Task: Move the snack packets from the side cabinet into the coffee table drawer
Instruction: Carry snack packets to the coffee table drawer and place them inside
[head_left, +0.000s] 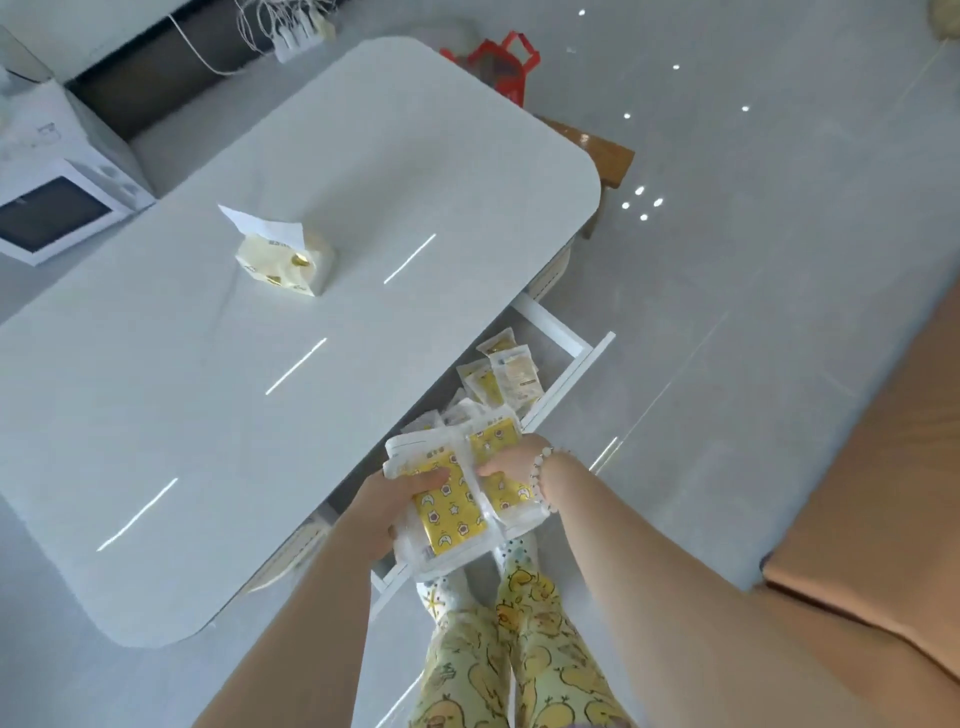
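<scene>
Snack packets (452, 499), a yellow armful, hang right over the open coffee table drawer (576, 358), left hand (384, 514) clamped beneath and right hand (511, 462) gripping the far edge, so none slip before joining the loose packets (498, 379) inside.

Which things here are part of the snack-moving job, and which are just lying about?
Job: held packets, left hand, right hand, open drawer, packets in drawer, coffee table.

Lying about: tissue pack, red bag, stool, power strip, white box.
</scene>
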